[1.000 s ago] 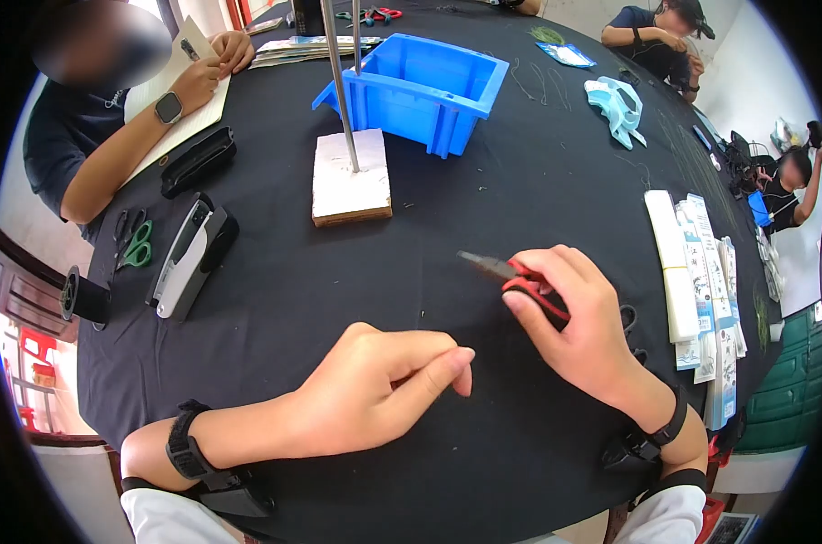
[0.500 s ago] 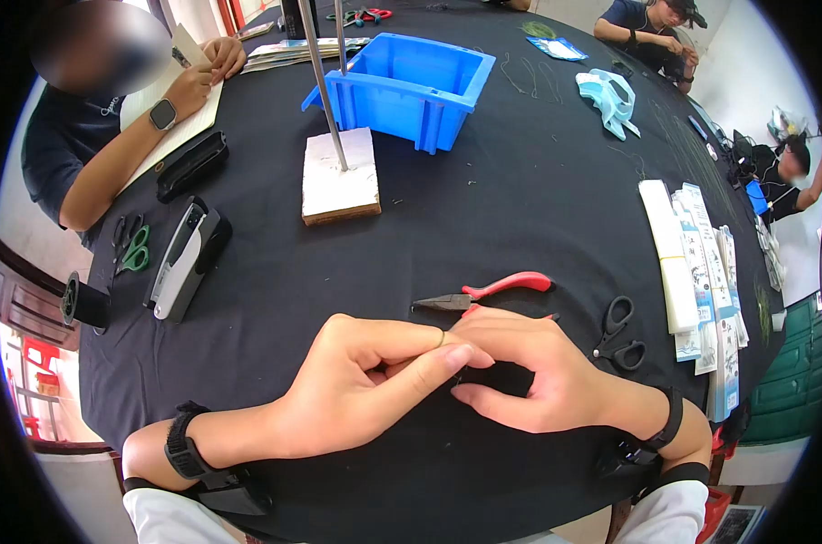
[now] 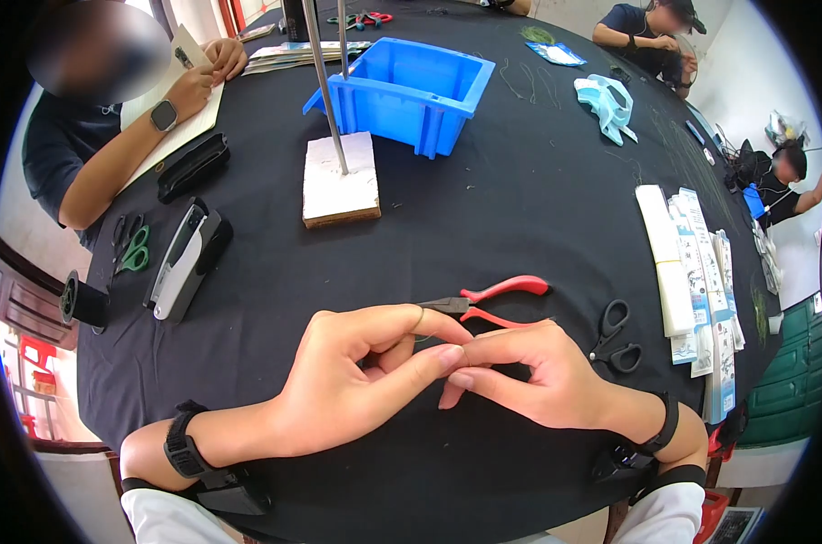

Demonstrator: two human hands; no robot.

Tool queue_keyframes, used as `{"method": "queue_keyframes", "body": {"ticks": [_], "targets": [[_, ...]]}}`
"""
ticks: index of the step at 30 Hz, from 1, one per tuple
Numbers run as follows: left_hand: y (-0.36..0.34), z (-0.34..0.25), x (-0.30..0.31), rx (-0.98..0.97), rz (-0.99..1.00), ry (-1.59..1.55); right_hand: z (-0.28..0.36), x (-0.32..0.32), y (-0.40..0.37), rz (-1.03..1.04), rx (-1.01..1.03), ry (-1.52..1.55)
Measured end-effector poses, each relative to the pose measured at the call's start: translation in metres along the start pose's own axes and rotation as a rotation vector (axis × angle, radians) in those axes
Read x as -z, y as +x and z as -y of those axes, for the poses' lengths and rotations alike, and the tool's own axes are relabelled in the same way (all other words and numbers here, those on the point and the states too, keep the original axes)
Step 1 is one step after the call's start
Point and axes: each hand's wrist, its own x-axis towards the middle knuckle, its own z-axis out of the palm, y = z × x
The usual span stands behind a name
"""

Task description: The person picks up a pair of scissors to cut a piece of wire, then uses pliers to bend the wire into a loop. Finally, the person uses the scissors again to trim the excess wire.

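Note:
My left hand (image 3: 356,381) is closed, thumb and fingertips pinched together, with a thin greenish line (image 3: 421,319) looped around its index finger. My right hand (image 3: 547,376) also pinches, its fingertips touching those of the left. Whatever sits between the right fingertips is too small and covered to make out. Just beyond the hands lie red-handled pliers (image 3: 515,284), jaws pointing left and partly behind my fingers. Black scissors (image 3: 599,350) rest on the dark cloth to the right of my right hand.
A blue bin (image 3: 402,116) stands behind a white block (image 3: 338,195) with upright metal rods. Leftward are a stapler (image 3: 189,261), green-handled scissors (image 3: 136,250) and a black spool (image 3: 89,304). Printed packets (image 3: 701,263) lie at right. Another person's hand (image 3: 191,93) holds paper at upper left.
Both hands have shifted slightly, and their fingertips are now closer together. More of the pliers' lower handle shows. The line on my left index finger sits a little further left.

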Motion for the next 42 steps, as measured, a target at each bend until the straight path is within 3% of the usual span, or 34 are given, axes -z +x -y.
{"method": "queue_keyframes", "body": {"ticks": [4,10,14,17,22,26,32,35,38,41,42], "targets": [[0.000,-0.004,-0.001,-0.012,-0.016,0.069,0.002,0.001,0.000,0.032,-0.057,0.072],[0.004,0.008,-0.004,-0.419,-0.022,0.352,0.001,-0.002,0.001,0.056,-0.152,0.239],[0.002,0.006,-0.006,-0.305,-0.061,0.354,0.004,-0.001,0.002,0.050,-0.133,0.163],[0.001,0.007,-0.006,-0.208,-0.076,0.328,0.004,-0.004,-0.001,-0.083,-0.143,0.127],[0.001,0.009,-0.006,-0.228,-0.084,0.338,0.002,-0.003,0.000,-0.162,0.019,-0.172],[0.001,0.010,-0.005,-0.218,-0.065,0.365,0.000,-0.008,0.001,-0.243,0.107,-0.161],[0.002,0.008,-0.004,-0.071,-0.083,0.229,0.004,-0.008,0.000,-0.210,-0.012,-0.030],[0.002,0.007,-0.003,-0.073,-0.053,0.210,0.007,-0.004,-0.001,-0.140,-0.197,0.261],[0.002,0.009,-0.004,-0.054,-0.047,0.113,0.005,-0.001,0.000,-0.066,-0.217,0.401],[0.002,0.010,-0.004,-0.072,-0.045,0.142,0.012,-0.005,0.001,-0.138,-0.288,0.353],[0.001,0.010,-0.004,-0.076,-0.055,0.157,0.008,-0.005,0.001,-0.174,-0.132,0.117]]}}
